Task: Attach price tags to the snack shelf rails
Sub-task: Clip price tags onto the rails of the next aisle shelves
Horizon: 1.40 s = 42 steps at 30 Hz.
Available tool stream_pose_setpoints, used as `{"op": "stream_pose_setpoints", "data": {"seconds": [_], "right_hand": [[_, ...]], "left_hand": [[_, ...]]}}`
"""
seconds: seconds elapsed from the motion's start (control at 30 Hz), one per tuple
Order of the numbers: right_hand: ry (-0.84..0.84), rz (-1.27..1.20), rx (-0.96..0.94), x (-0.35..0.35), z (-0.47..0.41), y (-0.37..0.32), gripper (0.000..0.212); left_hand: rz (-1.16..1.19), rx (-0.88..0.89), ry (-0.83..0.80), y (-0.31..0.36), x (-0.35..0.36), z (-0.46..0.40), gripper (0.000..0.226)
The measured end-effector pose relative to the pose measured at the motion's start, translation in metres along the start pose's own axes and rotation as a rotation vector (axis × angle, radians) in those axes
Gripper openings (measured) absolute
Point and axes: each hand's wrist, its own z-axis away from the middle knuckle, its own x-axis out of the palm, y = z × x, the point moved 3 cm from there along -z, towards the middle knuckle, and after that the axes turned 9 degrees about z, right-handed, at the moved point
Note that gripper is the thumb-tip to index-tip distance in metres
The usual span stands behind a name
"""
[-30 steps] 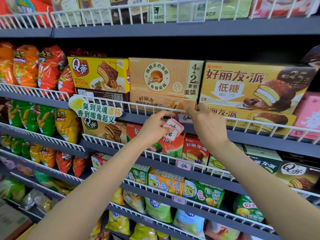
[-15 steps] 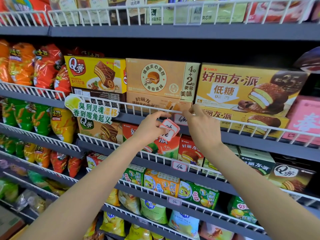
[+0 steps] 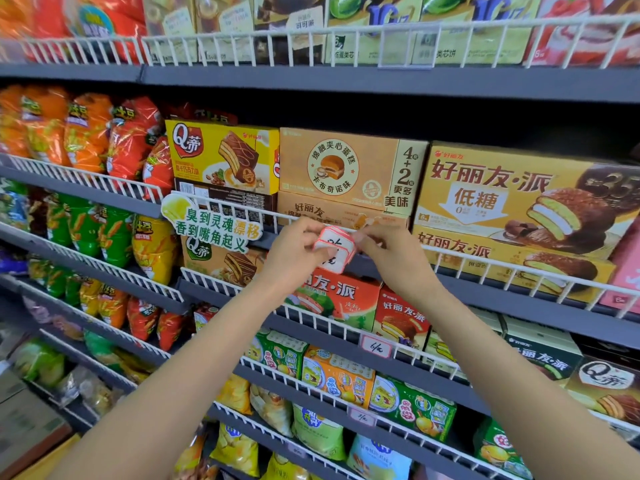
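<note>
Both hands are up at the white wire rail (image 3: 485, 261) of the middle shelf, right in front of the cake boxes. The left hand (image 3: 294, 258) pinches a small stack of price tags (image 3: 334, 249), white with red edges and some black writing on them. The right hand (image 3: 388, 252) has its fingertips curled in and pinches the right edge of the top tag, just beside the rail. The tags are touching or almost touching the wire (I cannot tell which from here).

The job looks partly done. One shelf down, a tag (image 3: 375, 348) with a price on it already sits on its rail. Lower again, another tag (image 3: 362, 416) hangs on the rail over the green snack bags. A green and yellow sign (image 3: 214, 228) is clipped to the rail to the left of the hands.

The tag in the hands is not on its rail yet, I think. Lots of rail has no tag that I can see, like the part in front of the orange chip bags (image 3: 79, 129) on the left. So there is probably more to put up.
</note>
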Motion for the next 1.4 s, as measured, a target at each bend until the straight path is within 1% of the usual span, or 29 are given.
{"op": "stream_pose_setpoints", "data": {"seconds": [0.07,0.13,0.3,0.43,0.53,0.63,0.73,0.87,0.93,1.07,1.13,1.27,1.3,1.4], "right_hand": [[-0.06,-0.126,-0.001,0.009,-0.005,-0.012,0.018],[-0.072,-0.21,0.025,0.02,-0.01,-0.023,0.014],[-0.138,-0.347,0.061,0.061,-0.029,-0.067,0.006],[-0.145,-0.425,0.071,0.106,-0.049,-0.114,0.01],[-0.127,-0.45,0.066,0.145,-0.065,-0.155,0.01],[-0.118,-0.452,0.086,0.183,-0.083,-0.194,0.01],[-0.093,-0.462,0.091,0.221,-0.103,-0.233,0.019],[-0.047,-0.509,0.066,0.269,-0.126,-0.283,0.012],[-0.033,-0.547,0.07,0.293,-0.136,-0.304,0.011],[-0.052,-0.544,0.069,0.342,-0.16,-0.337,0.012],[-0.08,-0.527,0.051,0.364,-0.176,-0.347,0.011],[-0.079,-0.513,0.044,0.402,-0.213,-0.366,0.021],[-0.082,-0.501,0.034,0.411,-0.223,-0.372,0.02],[-0.125,-0.518,-0.001,0.437,-0.25,-0.388,0.008]], "left_hand": [[-0.027,0.011,0.011,0.001,-0.013,0.004,0.029],[-0.045,0.005,0.02,-0.001,-0.029,0.006,0.024],[-0.068,-0.026,0.1,-0.017,-0.091,0.009,0.026],[-0.095,0.007,0.15,-0.034,-0.157,0.009,0.02],[-0.079,0.036,0.149,-0.048,-0.215,0.005,0.011],[-0.049,0.046,0.13,-0.063,-0.274,-0.003,0.018],[-0.002,0.021,0.125,-0.078,-0.332,-0.014,0.025],[0.046,-0.014,0.196,-0.096,-0.4,-0.026,0.015],[0.063,-0.026,0.238,-0.106,-0.43,-0.033,0.016],[0.067,-0.062,0.306,-0.132,-0.482,-0.05,0.02],[0.054,-0.059,0.31,-0.143,-0.505,-0.059,0.014],[-0.033,-0.05,0.298,-0.159,-0.542,-0.081,0.012],[-0.05,-0.053,0.304,-0.163,-0.551,-0.088,0.012],[-0.04,-0.068,0.354,-0.174,-0.579,-0.11,0.01]]}}
